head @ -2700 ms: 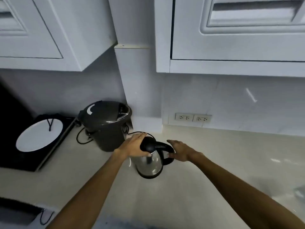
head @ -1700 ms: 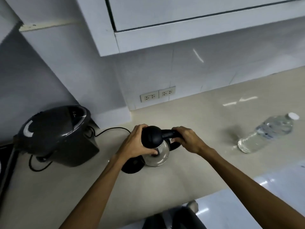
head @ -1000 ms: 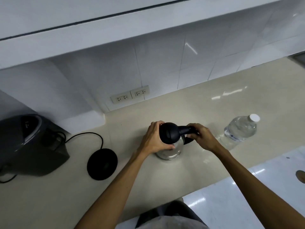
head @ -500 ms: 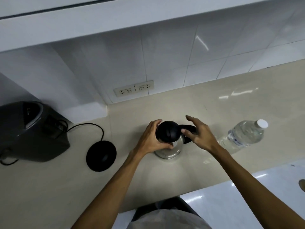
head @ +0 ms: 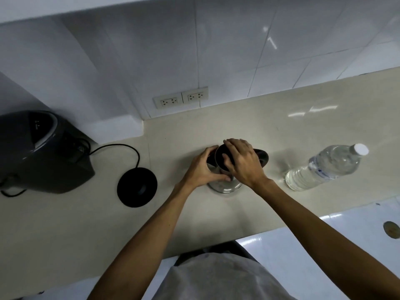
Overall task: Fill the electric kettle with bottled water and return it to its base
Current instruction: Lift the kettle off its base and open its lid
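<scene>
The right hand [head: 242,163] has moved onto the black lid [head: 221,158] while the left hand [head: 202,167] grips the steel kettle [head: 225,185].

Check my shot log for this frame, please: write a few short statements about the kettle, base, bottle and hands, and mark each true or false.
1. The kettle sits on its base. False: it stands on the counter, right of the empty base.
2. The water bottle has its white cap on. True.
3. Both hands are at the kettle. True: the left hand grips its side, the right hand is on its lid.
4. The bottle is left of the kettle. False: it is on the right.
5. The dark appliance is at far left. True.
</scene>
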`<state>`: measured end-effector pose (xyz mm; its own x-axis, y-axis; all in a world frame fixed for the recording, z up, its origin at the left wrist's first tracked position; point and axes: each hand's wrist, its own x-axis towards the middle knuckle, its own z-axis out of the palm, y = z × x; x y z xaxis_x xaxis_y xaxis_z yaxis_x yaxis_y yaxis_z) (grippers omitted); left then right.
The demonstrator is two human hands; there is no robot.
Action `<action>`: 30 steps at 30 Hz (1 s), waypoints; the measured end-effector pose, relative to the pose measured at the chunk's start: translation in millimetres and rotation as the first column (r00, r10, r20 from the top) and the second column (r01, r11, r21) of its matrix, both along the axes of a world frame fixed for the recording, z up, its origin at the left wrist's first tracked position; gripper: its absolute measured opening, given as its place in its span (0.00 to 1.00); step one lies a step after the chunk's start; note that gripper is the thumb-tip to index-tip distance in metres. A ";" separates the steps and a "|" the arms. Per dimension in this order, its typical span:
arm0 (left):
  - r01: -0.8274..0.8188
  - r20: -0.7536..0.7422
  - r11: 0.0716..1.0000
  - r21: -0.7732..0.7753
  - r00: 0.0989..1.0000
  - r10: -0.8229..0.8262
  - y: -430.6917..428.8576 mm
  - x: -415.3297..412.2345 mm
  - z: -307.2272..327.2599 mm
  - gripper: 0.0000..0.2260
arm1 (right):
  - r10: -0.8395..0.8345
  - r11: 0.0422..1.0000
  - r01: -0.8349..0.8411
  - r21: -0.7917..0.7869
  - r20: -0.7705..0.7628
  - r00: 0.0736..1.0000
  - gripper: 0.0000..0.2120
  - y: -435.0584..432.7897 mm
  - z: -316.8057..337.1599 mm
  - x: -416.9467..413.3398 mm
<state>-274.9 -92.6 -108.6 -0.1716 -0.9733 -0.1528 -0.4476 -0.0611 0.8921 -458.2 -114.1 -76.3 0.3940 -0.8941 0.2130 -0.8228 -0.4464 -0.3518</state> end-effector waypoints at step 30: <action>0.003 0.155 1.000 -0.030 0.988 0.002 5.7 -3.7 6.2 0.50 | -0.464 0.885 0.363 0.291 0.487 0.740 0.18 -3.0 47.3 -76.7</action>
<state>-278.5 -86.9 -102.4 -0.1488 -0.9777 -0.1484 -0.5803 -0.0352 0.8136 -535.0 -117.1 -29.0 -0.1534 -0.9824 0.1068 -0.5721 0.0002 -0.8202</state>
